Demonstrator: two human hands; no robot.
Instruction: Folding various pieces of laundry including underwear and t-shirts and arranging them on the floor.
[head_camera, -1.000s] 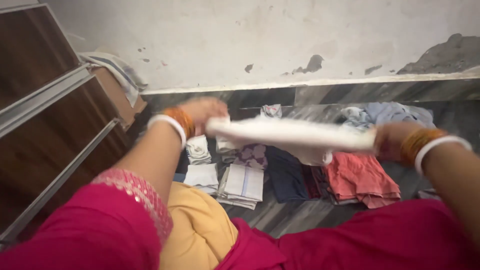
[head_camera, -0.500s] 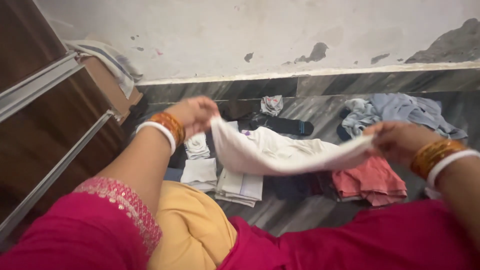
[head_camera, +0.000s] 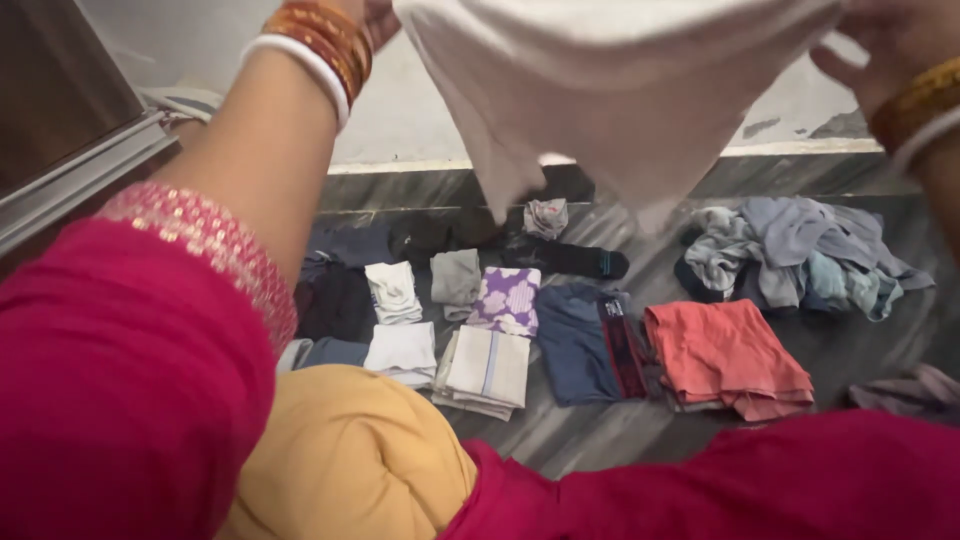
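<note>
I hold a white garment (head_camera: 610, 90) up high at the top of the view, stretched between both hands so that it hangs down in front of the wall. My left hand (head_camera: 378, 18) grips its left corner; only part of the hand shows, above orange and white bangles. My right hand (head_camera: 895, 42) pinches the right corner at the top right edge. Below, on the dark floor (head_camera: 590, 435), lie folded clothes: a salmon piece (head_camera: 725, 360), a navy piece (head_camera: 585, 340), a white striped cloth (head_camera: 487, 368) and a purple patterned piece (head_camera: 507, 298).
An unfolded heap of grey and blue clothes (head_camera: 790, 255) lies at the right by the wall. A black sock (head_camera: 570, 260) and small white folded pieces (head_camera: 397, 320) sit further left. A wooden cupboard (head_camera: 60, 110) stands at the left. My pink and yellow clothing fills the foreground.
Both hands have lifted the white garment from waist height to the top of the view, and it now hangs spread out. The folded pieces beneath it have come into sight.
</note>
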